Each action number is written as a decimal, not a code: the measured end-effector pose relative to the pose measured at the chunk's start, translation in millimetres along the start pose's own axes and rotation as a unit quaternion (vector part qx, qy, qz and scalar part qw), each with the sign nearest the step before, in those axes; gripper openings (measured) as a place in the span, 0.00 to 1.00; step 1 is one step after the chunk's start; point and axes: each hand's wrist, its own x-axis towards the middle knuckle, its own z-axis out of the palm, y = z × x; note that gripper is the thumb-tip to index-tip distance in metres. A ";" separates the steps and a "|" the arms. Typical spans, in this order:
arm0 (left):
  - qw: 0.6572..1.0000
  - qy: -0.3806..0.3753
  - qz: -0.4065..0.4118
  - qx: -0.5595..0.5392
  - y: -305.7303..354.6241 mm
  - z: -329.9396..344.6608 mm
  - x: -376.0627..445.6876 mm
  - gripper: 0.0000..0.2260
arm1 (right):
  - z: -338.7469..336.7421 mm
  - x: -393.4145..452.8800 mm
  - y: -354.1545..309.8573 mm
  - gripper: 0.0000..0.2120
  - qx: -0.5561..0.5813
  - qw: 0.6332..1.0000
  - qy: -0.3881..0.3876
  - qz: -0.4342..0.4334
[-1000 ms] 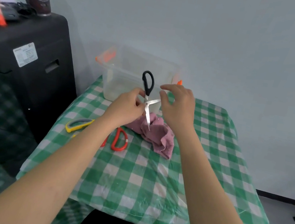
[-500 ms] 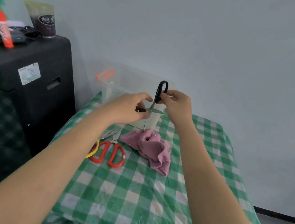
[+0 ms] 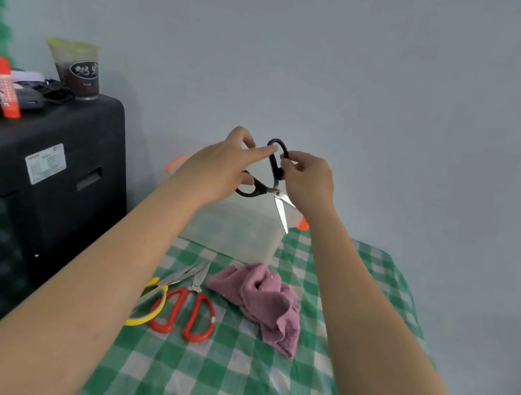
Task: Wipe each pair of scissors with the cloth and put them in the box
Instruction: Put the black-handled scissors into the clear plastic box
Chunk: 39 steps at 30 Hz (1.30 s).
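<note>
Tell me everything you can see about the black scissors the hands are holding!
The black scissors have two black, plastic-looking handle loops and shiny metal blades. They are spread open and held up in the air, in front of the clear box. The left hand grips the lower loop, and the right hand pinches the upper loop. One blade points down and to the right; the other is mostly hidden behind the right hand. Only the hands touch them.

The box [image 3: 239, 232] stands at the worktop's [image 3: 219, 381] far edge. Before it lies the cloth [image 3: 263, 300], with two pairs of scissors [image 3: 187, 306] just left of it, near the left edge. Both hands [image 3: 222, 166] hold a third pair [image 3: 272, 182] above the box. A cabinet [image 3: 30, 174] stands left of the worktop.
</note>
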 end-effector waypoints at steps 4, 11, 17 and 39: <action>0.998 -0.032 -0.016 0.050 -5.4 6.5 16.5 0.30 | 12.5 22.0 -11.3 0.14 -0.094 0.994 -0.006 -0.049; 0.985 0.115 -0.019 0.128 -37.3 25.1 39.7 0.18 | 20.7 34.4 -5.4 0.14 -0.033 0.996 0.030 -0.071; 0.978 0.120 -0.048 0.166 -77.4 41.8 56.4 0.12 | 24.0 32.8 45.8 0.11 -0.049 0.998 0.031 -0.006; 0.991 -0.044 -0.114 -0.058 -66.5 75.2 61.6 0.14 | 33.8 25.4 78.2 0.09 -0.134 0.987 -0.078 -0.049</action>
